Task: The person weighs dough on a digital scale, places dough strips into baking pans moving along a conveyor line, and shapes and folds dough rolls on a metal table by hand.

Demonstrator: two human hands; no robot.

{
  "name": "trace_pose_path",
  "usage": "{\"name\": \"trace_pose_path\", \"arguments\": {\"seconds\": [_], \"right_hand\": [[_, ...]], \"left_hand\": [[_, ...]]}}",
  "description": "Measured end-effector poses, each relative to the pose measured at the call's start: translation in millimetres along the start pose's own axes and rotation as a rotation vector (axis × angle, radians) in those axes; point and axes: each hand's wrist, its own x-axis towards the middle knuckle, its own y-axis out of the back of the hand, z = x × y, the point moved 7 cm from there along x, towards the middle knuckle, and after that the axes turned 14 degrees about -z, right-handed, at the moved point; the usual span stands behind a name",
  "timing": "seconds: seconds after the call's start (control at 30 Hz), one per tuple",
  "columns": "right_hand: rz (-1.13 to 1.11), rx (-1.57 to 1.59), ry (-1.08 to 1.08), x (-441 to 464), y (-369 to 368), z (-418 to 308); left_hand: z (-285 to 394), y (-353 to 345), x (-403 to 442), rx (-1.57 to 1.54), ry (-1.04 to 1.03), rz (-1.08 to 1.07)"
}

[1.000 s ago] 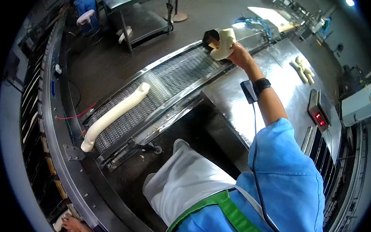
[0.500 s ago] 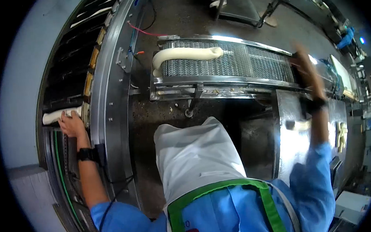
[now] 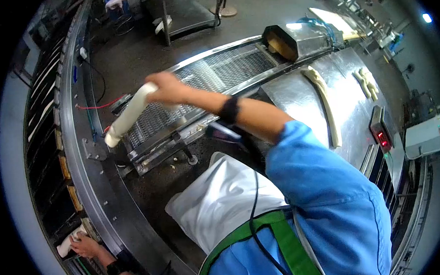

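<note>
My right hand (image 3: 167, 88) is shut on one end of a long, pale dough roll (image 3: 129, 115), which it holds over the near end of a mesh conveyor belt (image 3: 149, 122). The roll's other end hangs toward the left, past the belt's end. Far down on the left, my left hand (image 3: 87, 245) lies on a second dough roll (image 3: 66, 246) in a dark baking tin, its fingers bent around the dough. Part of that roll is hidden under the hand.
A line of dark tins (image 3: 42, 171) runs along the left behind a steel rail (image 3: 90, 179). On the right, a steel table (image 3: 290, 91) carries a long dough strip (image 3: 325, 107), smaller dough pieces (image 3: 367, 84) and a device with a red display (image 3: 380, 129). A metal hood (image 3: 309, 38) covers the belt's far end.
My right hand has swung from the right across to the belt's left end and taken hold of the dough roll lying there. The view has turned; my left hand remains on its dough.
</note>
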Motion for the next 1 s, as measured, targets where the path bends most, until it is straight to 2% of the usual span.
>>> {"name": "trace_pose_path", "arguments": {"seconds": [0.03,0.07,0.1,0.17,0.2,0.23,0.27,0.3,0.33,0.37,0.4,0.43,0.47,0.5,0.53,0.6,0.7,0.77,0.8,0.83,0.87,0.9,0.93,0.97,1.0], "right_hand": [[0.056,0.066,-0.069,-26.5,34.2,15.6],[0.061,0.317,-0.180,-65.4,77.0,12.9],[0.098,0.368,-0.249,-98.1,114.9,22.4],[0.383,0.183,-0.338,-178.8,204.7,24.6],[0.501,0.277,-0.239,-218.9,243.5,37.7],[0.712,0.226,-0.182,-261.8,277.9,29.1],[0.747,0.131,-0.174,-301.2,308.6,32.6],[0.839,-0.015,-0.213,-339.7,328.9,32.3],[0.931,-0.191,-0.379,-376.7,341.5,44.3],[0.862,-0.423,-0.585,-408.1,355.7,73.7],[0.743,-0.605,-0.573,-430.4,350.7,98.9],[0.426,-0.938,-0.977,-447.2,335.5,133.2],[0.298,-0.940,-0.931,-476.0,315.0,180.5],[0.221,-0.650,-0.908,-500.9,286.9,219.3],[0.191,-0.262,-1.089,-515.5,252.9,234.4],[0.147,0.169,-1.153,-560.3,185.9,298.8],[0.102,0.005,-1.090,-554.9,163.7,312.5],[0.221,0.146,-0.986,-532.0,180.1,301.9],[0.262,0.239,-0.941,-513.6,195.0,288.1],[0.188,0.421,-0.601,-477.5,204.4,288.3],[0.133,0.399,-0.611,-437.2,218.8,266.1],[0.106,0.371,-0.632,-406.2,222.2,223.2],[0.113,0.255,-0.511,-361.1,224.7,175.4],[0.047,0.265,-0.467,-327.4,234.9,171.9],[0.067,0.158,-0.470,-283.3,224.9,91.4]], "left_hand": [[-5.4,-6.8,7.3,-0.004,-0.018,0.035],[-1.5,-4.4,5.9,0.025,0.077,-0.022],[8.3,6.8,-3.1,0.029,0.104,-0.012],[-6.5,-14.7,18.4,0.065,0.056,0.026],[-0.9,-9.1,14.2,0.099,0.076,0.021],[-1.2,-11.9,17.1,0.159,0.161,-0.054],[6.4,-5.5,14.1,0.091,0.137,-0.046],[7.8,-0.1,9.4,0.025,0.116,-0.036],[-12.2,-29.2,37.2,0.102,0.013,0.044],[-6.5,-26.8,34.4,0.100,0.007,0.044],[-0.6,-18.7,28.4,0.083,0.027,0.076],[-0.5,-13.0,24.0,0.067,0.050,0.107],[-18.5,-36.2,50.5,0.091,-0.073,0.116],[-17.7,-37.1,49.0,0.026,-0.122,0.086],[-19.7,-39.9,49.2,-0.040,-0.170,0.055],[-24.6,-68.4,51.4,0.486,-0.513,0.331],[84.2,54.3,-63.5,0.773,-0.230,-0.419],[11.8,5.5,-16.2,0.309,-0.011,0.049],[11.7,19.5,-26.6,0.046,0.104,-0.009],[23.4,36.7,-34.9,-0.007,0.137,-0.052],[26.4,47.5,-43.9,-0.157,0.297,-0.163],[20.7,40.9,-41.0,-0.280,0.201,-0.092],[25.5,53.3,-45.9,-0.257,0.177,-0.124],[19.7,46.4,-43.5,-0.319,0.095,-0.044],[19.7,57.4,-48.2,-0.294,0.086,-0.013]]}}
